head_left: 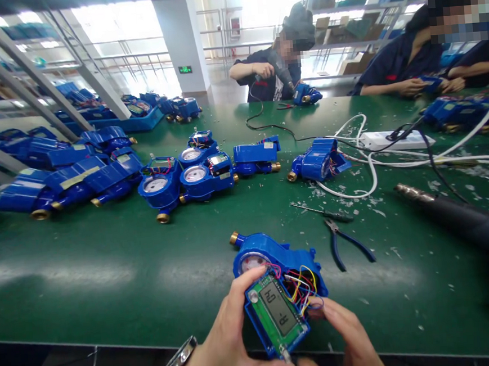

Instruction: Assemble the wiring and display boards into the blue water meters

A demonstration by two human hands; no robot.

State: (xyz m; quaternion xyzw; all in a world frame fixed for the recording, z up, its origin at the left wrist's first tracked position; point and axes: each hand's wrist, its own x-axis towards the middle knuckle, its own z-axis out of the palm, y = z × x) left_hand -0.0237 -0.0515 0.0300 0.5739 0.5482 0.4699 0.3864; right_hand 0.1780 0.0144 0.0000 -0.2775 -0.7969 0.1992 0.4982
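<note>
A blue water meter with a brass end lies on the bench in front of me, its housing open. Its display module, a green circuit board with an LCD in a blue frame, is tilted towards me. My left hand grips this module between the thumb at its lower end and a finger at its top edge. At the module's right side, my right hand curls around it, with a fingertip against the thin coloured wires. These wires run from the board into the meter's housing.
Diagonal cutters and a screwdriver lie right of the meter. A heat gun and white cables are farther right. Several blue meters stand behind and left. Two co-workers work across the green bench.
</note>
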